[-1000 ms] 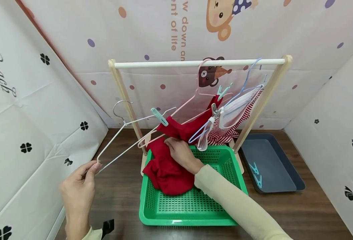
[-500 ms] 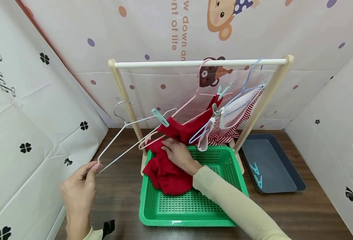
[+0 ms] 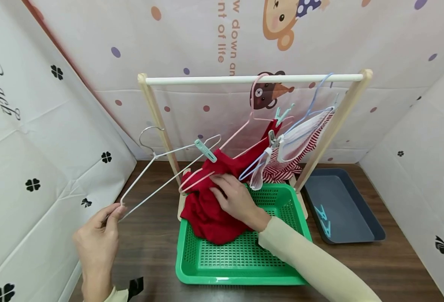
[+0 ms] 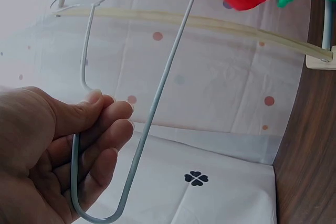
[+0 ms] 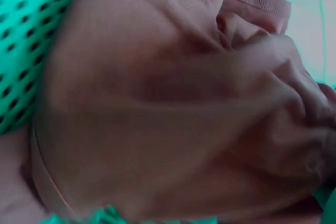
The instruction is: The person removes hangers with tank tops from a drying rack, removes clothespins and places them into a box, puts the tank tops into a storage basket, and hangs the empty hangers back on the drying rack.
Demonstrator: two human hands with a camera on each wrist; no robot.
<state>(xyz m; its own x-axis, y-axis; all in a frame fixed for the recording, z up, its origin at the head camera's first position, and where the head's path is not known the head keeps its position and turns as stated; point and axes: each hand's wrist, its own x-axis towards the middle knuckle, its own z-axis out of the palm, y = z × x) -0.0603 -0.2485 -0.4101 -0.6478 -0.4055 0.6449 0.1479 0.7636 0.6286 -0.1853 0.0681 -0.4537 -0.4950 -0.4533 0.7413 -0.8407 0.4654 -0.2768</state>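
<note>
My left hand [image 3: 97, 241] pinches the lower left corner of a white wire hanger [image 3: 138, 173], held tilted with its metal hook up. The hanger's far end lies close to a mint clothespin [image 3: 205, 151] on the red garment [image 3: 214, 222]. My right hand [image 3: 240, 201] grips the garment's cloth beside the low end of a pink hanger [image 3: 187, 184]; its fingertips are partly lost among the folds. The garment hangs from the pink hanger and bunches into the green basket [image 3: 240, 279]. Red cloth, looking brownish, fills the right wrist view.
A drying rack with a white rod [image 3: 206, 80] stands behind the basket. On it, a blue hanger [image 3: 312, 100] carries a red-and-white striped garment [image 3: 282, 170], clipped by pegs. At right lies a grey tray [image 3: 348, 209] with light blue clothespins [image 3: 323, 220]. Printed sheets stand around.
My right hand has shifted right and slightly down. Red cloth now shows behind the pink hanger's low end, and the near clothespin has moved a little right. The white hanger has barely moved.
</note>
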